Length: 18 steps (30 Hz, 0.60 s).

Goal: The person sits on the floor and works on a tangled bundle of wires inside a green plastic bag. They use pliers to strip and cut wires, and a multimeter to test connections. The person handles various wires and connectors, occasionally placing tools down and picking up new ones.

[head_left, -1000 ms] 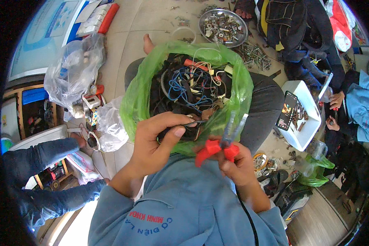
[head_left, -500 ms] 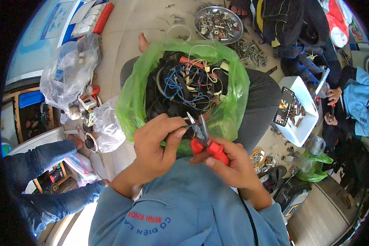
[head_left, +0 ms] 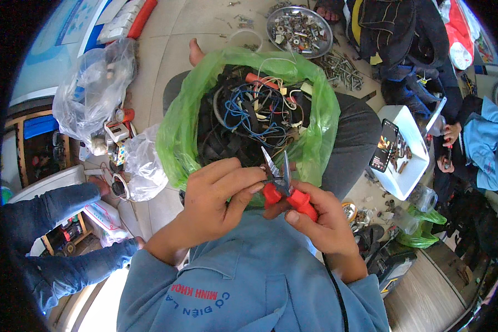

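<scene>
My right hand (head_left: 326, 218) grips red-handled pliers (head_left: 299, 203), their metal jaws spread apart and pointing away from me. My left hand (head_left: 216, 193) is closed in a pinch on a thin dark wire (head_left: 272, 180), whose end reaches in low between the jaws. Most of that wire is hidden by my fingers. Just beyond both hands, a green plastic bag (head_left: 323, 119) lies open in my lap. Inside it are tangled blue wires (head_left: 235, 113), white and black wires, and an orange-red tube-like piece (head_left: 262, 81).
A metal bowl of hardware (head_left: 300, 32) stands at the far side beside loose bolts (head_left: 342, 72). To the right, a phone (head_left: 384, 145) rests on a white foam box (head_left: 418, 177). Clear plastic bags (head_left: 146, 166) lie left. Other people sit on both sides.
Both hands and the pliers have shifted slightly right. My left fingers have come closer to the jaws, and the wire now reaches between them.
</scene>
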Each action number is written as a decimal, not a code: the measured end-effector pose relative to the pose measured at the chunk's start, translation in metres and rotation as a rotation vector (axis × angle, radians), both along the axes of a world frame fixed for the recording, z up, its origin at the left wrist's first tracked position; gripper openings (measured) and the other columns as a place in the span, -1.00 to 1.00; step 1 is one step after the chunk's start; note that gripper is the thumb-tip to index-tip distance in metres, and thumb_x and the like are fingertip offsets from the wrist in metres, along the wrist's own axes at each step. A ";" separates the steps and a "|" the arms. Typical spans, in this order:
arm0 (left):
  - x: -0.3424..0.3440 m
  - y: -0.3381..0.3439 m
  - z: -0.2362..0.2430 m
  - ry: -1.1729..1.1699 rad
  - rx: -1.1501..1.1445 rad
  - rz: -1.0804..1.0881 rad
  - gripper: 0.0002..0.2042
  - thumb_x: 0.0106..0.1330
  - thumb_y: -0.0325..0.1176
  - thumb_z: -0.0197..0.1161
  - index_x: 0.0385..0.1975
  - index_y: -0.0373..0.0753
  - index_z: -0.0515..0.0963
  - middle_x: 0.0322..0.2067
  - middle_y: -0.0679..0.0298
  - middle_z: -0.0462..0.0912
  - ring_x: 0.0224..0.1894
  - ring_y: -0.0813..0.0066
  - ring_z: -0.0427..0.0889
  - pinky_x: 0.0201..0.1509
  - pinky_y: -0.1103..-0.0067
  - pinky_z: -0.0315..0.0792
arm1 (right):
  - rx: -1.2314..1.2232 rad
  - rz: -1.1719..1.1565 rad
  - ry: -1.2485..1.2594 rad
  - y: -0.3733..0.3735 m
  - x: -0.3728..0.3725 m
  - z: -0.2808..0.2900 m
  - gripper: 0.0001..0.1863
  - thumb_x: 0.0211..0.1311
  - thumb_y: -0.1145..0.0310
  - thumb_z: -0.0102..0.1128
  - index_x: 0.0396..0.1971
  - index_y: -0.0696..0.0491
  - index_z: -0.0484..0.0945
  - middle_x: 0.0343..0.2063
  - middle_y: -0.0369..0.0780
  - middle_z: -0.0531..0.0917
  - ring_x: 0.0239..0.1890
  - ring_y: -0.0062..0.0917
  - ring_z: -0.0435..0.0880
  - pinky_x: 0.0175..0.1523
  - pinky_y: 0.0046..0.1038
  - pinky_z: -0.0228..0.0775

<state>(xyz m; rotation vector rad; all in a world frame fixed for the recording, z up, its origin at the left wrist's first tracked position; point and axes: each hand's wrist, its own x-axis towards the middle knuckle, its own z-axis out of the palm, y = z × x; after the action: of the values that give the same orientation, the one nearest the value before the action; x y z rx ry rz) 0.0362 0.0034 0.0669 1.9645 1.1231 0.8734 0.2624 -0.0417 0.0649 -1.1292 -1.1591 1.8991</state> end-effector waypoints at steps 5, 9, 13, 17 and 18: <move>0.000 0.001 -0.002 0.016 0.015 -0.020 -0.80 0.15 -0.49 0.37 -0.20 -0.21 0.65 -0.58 0.21 0.45 -0.59 0.27 0.46 -0.55 0.42 0.31 | 0.062 -0.035 -0.136 -0.003 0.002 -0.004 -0.53 0.30 0.37 0.31 0.16 0.22 0.47 -0.22 -0.21 0.70 -0.16 -0.58 0.65 0.05 -0.50 0.44; -0.001 0.001 -0.002 0.033 0.009 -0.060 -0.78 0.12 -0.50 0.38 -0.20 -0.20 0.65 -0.58 0.22 0.43 -0.58 0.27 0.45 -0.55 0.40 0.30 | 0.081 -0.091 -0.066 -0.001 -0.002 -0.015 -0.56 0.28 0.35 0.34 0.11 0.19 0.51 -0.20 -0.27 0.64 -0.15 -0.63 0.57 0.03 -0.53 0.41; -0.004 0.001 -0.004 0.042 0.035 -0.107 -0.77 0.11 -0.50 0.39 -0.21 -0.22 0.65 -0.55 0.21 0.44 -0.56 0.25 0.46 -0.53 0.40 0.32 | -0.275 0.109 -0.002 0.003 0.000 -0.017 -0.57 0.26 0.32 0.38 0.06 0.17 0.54 -0.22 -0.31 0.61 -0.17 -0.67 0.53 0.00 -0.55 0.40; -0.003 0.004 -0.002 0.063 0.029 -0.056 -0.80 0.14 -0.50 0.38 -0.22 -0.24 0.63 -0.52 0.19 0.48 -0.54 0.23 0.50 -0.50 0.39 0.36 | -0.328 0.025 0.093 0.013 -0.008 -0.018 -0.67 0.26 0.30 0.40 -0.08 0.15 0.56 -0.37 -0.35 0.59 -0.30 -0.70 0.52 -0.16 -0.58 0.41; -0.003 0.004 -0.001 0.066 0.022 -0.035 -0.81 0.15 -0.50 0.37 -0.22 -0.25 0.63 -0.51 0.18 0.50 -0.53 0.22 0.51 -0.49 0.39 0.37 | -0.305 0.042 0.063 0.020 -0.009 -0.018 -0.69 0.27 0.30 0.39 -0.11 0.14 0.57 -0.41 -0.36 0.58 -0.35 -0.71 0.52 -0.22 -0.59 0.40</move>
<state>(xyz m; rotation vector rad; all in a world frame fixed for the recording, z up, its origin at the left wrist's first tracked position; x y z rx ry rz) 0.0331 0.0073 0.0661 2.0382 1.1175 0.8109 0.2537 -0.0212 0.0466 -1.2006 -0.8842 2.1808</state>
